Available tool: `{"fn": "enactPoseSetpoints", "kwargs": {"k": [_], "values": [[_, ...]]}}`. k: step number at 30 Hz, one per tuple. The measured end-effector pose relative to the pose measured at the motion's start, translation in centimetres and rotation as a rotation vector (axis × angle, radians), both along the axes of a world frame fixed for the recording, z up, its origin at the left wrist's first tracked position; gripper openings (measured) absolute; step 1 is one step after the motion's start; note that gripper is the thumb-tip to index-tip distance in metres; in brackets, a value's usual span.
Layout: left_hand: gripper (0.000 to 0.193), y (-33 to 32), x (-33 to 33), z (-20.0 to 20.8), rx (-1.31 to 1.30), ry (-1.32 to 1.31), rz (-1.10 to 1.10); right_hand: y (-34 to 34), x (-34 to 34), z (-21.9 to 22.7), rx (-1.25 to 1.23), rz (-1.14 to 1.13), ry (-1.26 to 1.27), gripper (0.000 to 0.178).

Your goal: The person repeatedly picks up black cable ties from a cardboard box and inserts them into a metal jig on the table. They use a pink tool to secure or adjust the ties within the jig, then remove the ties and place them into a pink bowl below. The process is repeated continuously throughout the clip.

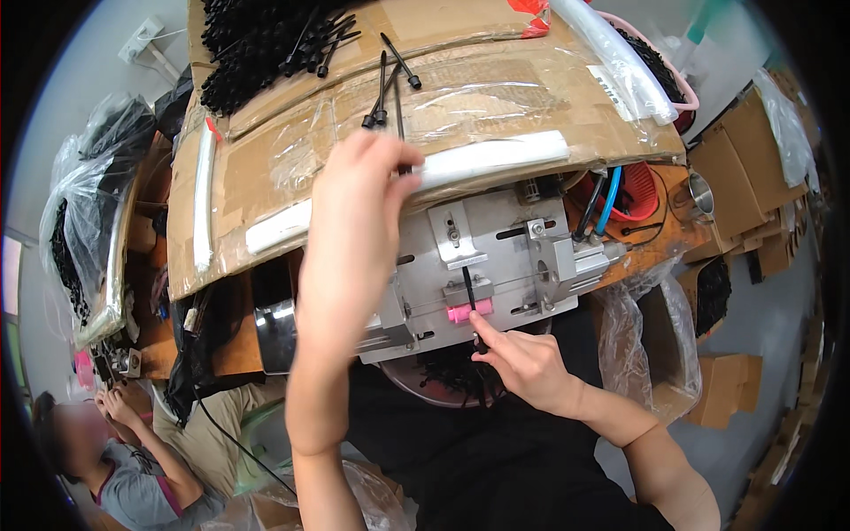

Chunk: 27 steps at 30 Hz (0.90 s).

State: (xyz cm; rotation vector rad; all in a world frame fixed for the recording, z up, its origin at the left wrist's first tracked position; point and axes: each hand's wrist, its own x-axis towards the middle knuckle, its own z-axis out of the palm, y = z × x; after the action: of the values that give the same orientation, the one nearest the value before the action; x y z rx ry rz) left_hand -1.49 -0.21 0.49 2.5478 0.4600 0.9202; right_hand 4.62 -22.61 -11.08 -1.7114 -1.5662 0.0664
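My left hand (354,199), blurred by motion, is over the front edge of the cardboard sheet (496,88). Its thumb and forefinger close around the dark end of a thin black rod. Just beyond it lie loose black rods with knobbed ends (413,78). Lower right, my right hand (536,367) pinches the knobbed end of another black rod (468,285), its forefinger along the shaft. That rod crosses a pink block (469,310) and reaches under a metal bracket (458,241) on the grey metal fixture (513,226).
A pile of black rods (243,53) covers the sheet's far left. White strips (496,159) line its front edge. Right of the fixture stand a red basket (651,199) and a metal cup (695,195). A bowl (407,380) sits below the fixture. Another person (133,469) works at lower left.
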Motion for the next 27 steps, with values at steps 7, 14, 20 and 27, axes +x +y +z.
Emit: {"fn": "enactPoseSetpoints", "kwargs": {"k": [7, 14, 20, 27], "values": [[0.064, -12.6, -6.7, -7.3, 0.107, 0.096, 0.115, -0.8, 1.0, 3.4, 0.000, -0.115, 0.043, 0.059], [0.073, -14.3, -6.1, -9.9, 0.104, 0.365, 0.053, -1.9, 2.3, 6.3, 0.039, -0.222, 0.229, 0.049], [0.072, -13.5, -6.0, -9.0, 0.086, 0.378, -0.007, -0.7, 3.2, 7.1, 0.087, -0.180, 0.171, 0.046], [0.030, -0.4, 1.2, -0.2, 0.161, -0.005, 0.089, 12.4, 11.1, 11.9, 0.323, -0.109, -0.432, 0.019]]}}
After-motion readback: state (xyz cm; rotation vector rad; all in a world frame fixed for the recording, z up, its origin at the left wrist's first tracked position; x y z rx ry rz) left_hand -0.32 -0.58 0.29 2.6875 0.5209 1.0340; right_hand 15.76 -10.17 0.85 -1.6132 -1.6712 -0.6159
